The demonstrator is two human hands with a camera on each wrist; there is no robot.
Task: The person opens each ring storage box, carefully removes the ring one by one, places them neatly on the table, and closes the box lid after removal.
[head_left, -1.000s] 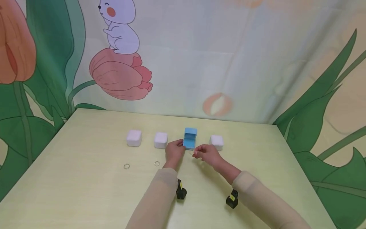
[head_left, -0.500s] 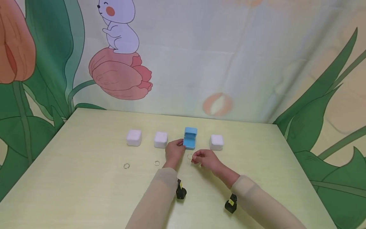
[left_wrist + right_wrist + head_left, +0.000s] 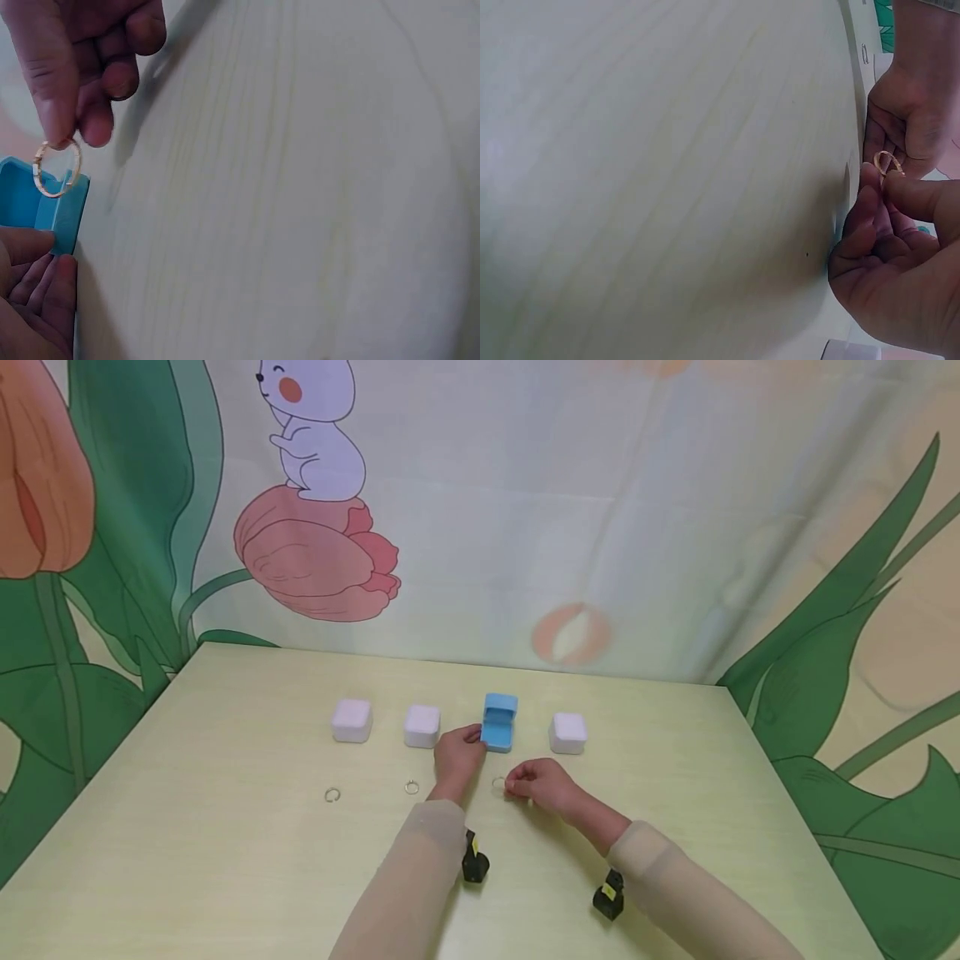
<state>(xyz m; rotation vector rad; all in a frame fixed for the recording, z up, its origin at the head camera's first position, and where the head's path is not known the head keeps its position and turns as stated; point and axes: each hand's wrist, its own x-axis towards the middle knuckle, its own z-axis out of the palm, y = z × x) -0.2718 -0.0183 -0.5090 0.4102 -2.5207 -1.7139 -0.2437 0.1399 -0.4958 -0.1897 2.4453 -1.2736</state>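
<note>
A small blue ring box (image 3: 498,737) stands with its lid raised near the back of the table. My left hand (image 3: 459,758) grips its left side, thumb and fingertips at the edge, as the left wrist view shows. Between thumb and fingertips my right hand (image 3: 547,787) pinches a thin gold ring (image 3: 54,196), held in front of the box and apart from it. In the right wrist view, the ring's loop pokes out past the thumb. Two more rings lie on the table to the left: one ring (image 3: 406,789) nearer my left hand, another ring (image 3: 326,797) farther out.
Three closed white boxes share the row with the blue one: a far-left box (image 3: 352,722), a box (image 3: 422,727) just left of my left hand, and a box (image 3: 567,734) to the right. Behind the pale table (image 3: 247,860) hangs a printed curtain (image 3: 480,527).
My right hand has drawn back from the blue ring box toward me, bringing the pinched ring along. The left hand stays at the box.
</note>
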